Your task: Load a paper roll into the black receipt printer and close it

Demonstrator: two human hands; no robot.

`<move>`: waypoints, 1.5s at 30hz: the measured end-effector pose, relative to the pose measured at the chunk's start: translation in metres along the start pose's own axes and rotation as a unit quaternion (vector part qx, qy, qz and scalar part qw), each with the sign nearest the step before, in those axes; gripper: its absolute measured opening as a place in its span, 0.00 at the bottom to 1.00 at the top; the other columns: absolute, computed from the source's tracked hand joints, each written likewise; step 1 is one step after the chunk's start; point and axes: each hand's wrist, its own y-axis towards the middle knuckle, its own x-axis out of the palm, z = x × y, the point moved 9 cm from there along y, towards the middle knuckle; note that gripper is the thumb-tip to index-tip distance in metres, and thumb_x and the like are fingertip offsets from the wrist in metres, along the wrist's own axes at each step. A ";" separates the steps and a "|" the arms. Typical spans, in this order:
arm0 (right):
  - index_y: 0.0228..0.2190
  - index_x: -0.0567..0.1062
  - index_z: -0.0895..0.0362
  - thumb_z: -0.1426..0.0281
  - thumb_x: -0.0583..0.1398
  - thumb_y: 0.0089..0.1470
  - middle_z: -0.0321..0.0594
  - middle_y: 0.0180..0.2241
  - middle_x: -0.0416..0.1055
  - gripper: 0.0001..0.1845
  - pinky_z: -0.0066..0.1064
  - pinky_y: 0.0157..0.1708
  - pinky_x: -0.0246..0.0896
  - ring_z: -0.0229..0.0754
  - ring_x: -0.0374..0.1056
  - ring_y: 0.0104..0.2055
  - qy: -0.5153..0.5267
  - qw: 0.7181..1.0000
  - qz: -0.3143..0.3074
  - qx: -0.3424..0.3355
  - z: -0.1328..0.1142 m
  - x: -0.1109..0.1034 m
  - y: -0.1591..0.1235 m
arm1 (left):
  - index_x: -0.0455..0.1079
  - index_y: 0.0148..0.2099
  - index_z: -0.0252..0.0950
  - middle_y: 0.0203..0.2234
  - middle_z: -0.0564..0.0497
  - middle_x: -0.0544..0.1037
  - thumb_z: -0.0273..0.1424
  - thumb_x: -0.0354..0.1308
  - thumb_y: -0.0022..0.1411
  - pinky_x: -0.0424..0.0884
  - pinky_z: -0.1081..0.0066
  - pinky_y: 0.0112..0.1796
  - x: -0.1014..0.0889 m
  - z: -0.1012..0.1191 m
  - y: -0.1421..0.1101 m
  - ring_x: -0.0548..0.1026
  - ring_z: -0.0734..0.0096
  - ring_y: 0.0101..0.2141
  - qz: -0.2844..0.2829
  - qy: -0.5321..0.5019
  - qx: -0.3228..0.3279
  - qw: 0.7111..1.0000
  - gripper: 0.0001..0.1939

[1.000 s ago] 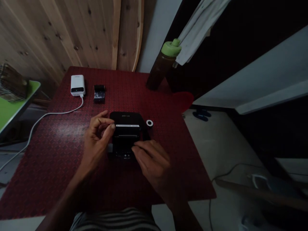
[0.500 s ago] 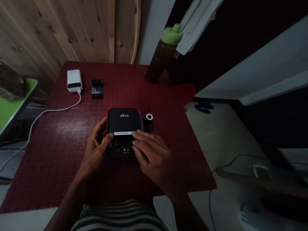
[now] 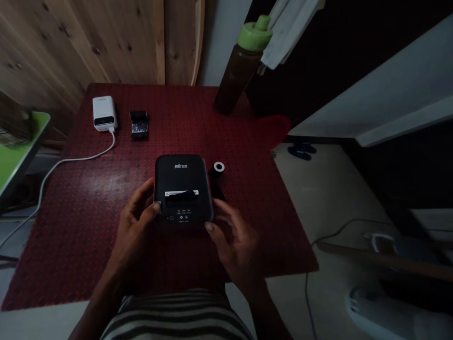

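The box [image 3: 183, 182] sits flat on the red worktop [image 3: 247, 264], right in front of the person, between the two hands. Think of the box as the middle of a clock. The left hand [image 3: 133, 221] comes in from 8 o'clock and grips the box's side, with its thumb [image 3: 150, 212] up on the near left edge. The right hand [image 3: 236, 245] comes in from 4 o'clock. Its fingers [image 3: 228, 208] are loose and spread by the right side, and its thumb [image 3: 216, 233] just meets the near right corner. The lid [image 3: 180, 174] looks shut and level, so closing it seems to be done. A dark strip [image 3: 184, 195] shows at the slot [image 3: 182, 203] and hides part of the white label [image 3: 170, 193], so some of it seems to be out already. What is left is hard to say; the rest of the strip cannot be seen. A roll [image 3: 218, 168] with a white ring lies at 2 o'clock, near the box but outside it. Two joined spools [image 3: 139, 125] lie at 11 o'clock, a white power bank [image 3: 104, 112] sits between 10 and 11, and a bottle [image 3: 238, 73] stands at 1.
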 end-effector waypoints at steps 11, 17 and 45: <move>0.65 0.76 0.49 0.57 0.66 0.69 0.45 0.52 0.86 0.26 0.43 0.48 0.84 0.49 0.85 0.46 0.040 0.998 -0.022 0.051 0.010 0.009 -0.015 | 0.77 0.70 0.48 0.68 0.46 0.79 0.41 0.71 0.68 0.77 0.54 0.63 -0.004 0.004 0.002 0.76 0.45 0.68 0.001 0.027 0.015 1.000 0.30; 0.66 0.74 0.49 0.58 0.65 0.70 0.46 0.53 0.86 0.27 0.45 0.48 0.86 0.50 0.85 0.46 0.028 0.998 -0.029 0.037 0.005 0.009 -0.013 | 0.78 0.68 0.49 0.68 0.46 0.79 0.41 0.71 0.67 0.78 0.52 0.62 -0.002 0.006 0.004 0.77 0.44 0.67 0.000 0.035 0.016 0.999 0.29; 0.54 0.84 0.51 0.76 0.58 0.74 0.42 0.54 0.86 0.17 0.45 0.62 0.77 0.48 0.82 0.58 -0.097 0.982 -0.014 -0.160 -0.047 -0.006 0.067 | 0.75 0.70 0.45 0.68 0.45 0.79 0.42 0.69 0.68 0.76 0.52 0.64 0.003 0.001 0.003 0.77 0.45 0.67 -0.015 0.002 0.046 0.999 0.31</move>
